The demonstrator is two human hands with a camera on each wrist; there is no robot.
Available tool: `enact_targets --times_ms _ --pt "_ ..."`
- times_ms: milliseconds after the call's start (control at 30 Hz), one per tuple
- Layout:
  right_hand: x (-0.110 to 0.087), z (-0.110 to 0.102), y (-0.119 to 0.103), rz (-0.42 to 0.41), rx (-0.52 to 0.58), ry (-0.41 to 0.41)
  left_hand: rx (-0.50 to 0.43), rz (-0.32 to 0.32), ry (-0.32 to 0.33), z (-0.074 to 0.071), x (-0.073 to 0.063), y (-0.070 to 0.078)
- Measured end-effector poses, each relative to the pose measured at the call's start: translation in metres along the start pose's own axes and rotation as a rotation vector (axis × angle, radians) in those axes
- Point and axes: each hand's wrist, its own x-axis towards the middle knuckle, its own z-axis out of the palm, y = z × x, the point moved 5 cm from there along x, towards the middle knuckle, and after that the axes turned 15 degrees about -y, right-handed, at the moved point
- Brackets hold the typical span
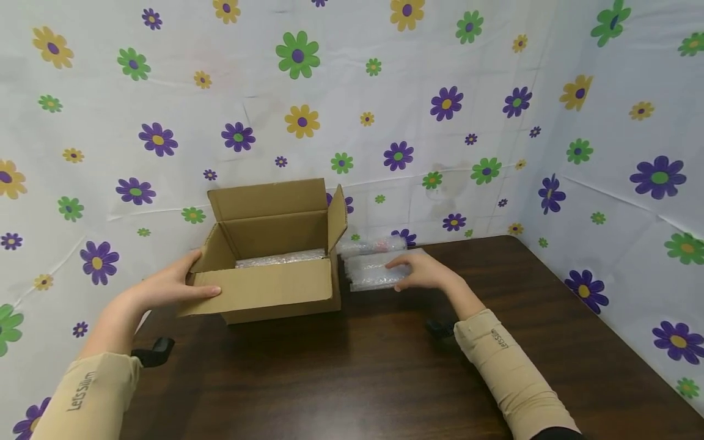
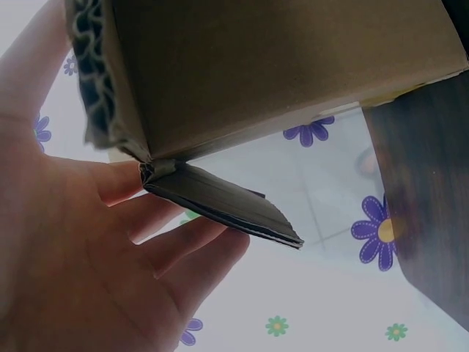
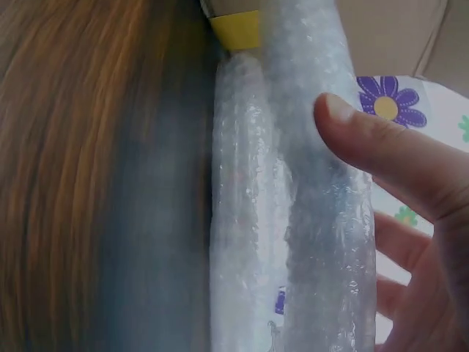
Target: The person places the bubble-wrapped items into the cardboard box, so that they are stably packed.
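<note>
An open cardboard box [image 1: 264, 287] stands on the table, a bubble-wrapped package [image 1: 280, 258] lying inside it. My left hand [image 1: 165, 284] holds the box at its front left corner. The thumb lies on the front flap, and in the left wrist view the fingers reach behind a folded side flap [image 2: 227, 205]. To the right of the box, my right hand [image 1: 426, 272] grips a bubble-wrapped package [image 3: 322, 198], thumb on the near face and fingers behind. Another bubble-wrapped package [image 3: 242, 183] lies close alongside it.
The dark wooden table [image 1: 352, 373] extends in front of the box and to the right. A flower-patterned cloth [image 1: 352, 91] hangs behind the table and along its right side. The box's right flap [image 1: 337, 217] stands up beside the packages.
</note>
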Motion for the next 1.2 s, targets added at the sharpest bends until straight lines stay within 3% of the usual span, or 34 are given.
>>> enact_targets --times_ms 167,500,833,1200 --pt "-0.009 -0.010 0.001 0.008 -0.042 0.027 0.021 0.000 0.006 -0.001 -0.001 0.002" --pt "-0.027 -0.031 -0.002 0.016 -0.031 0.000 0.057 -0.012 -0.002 -0.001 0.001 0.006" --pt "-0.034 -0.072 -0.018 -0.017 -0.034 -0.020 0.049 -0.017 -0.003 0.000 -0.001 0.005" --pt "-0.040 -0.117 -0.035 0.003 -0.052 -0.021 0.042 -0.010 -0.004 0.001 0.000 0.004"
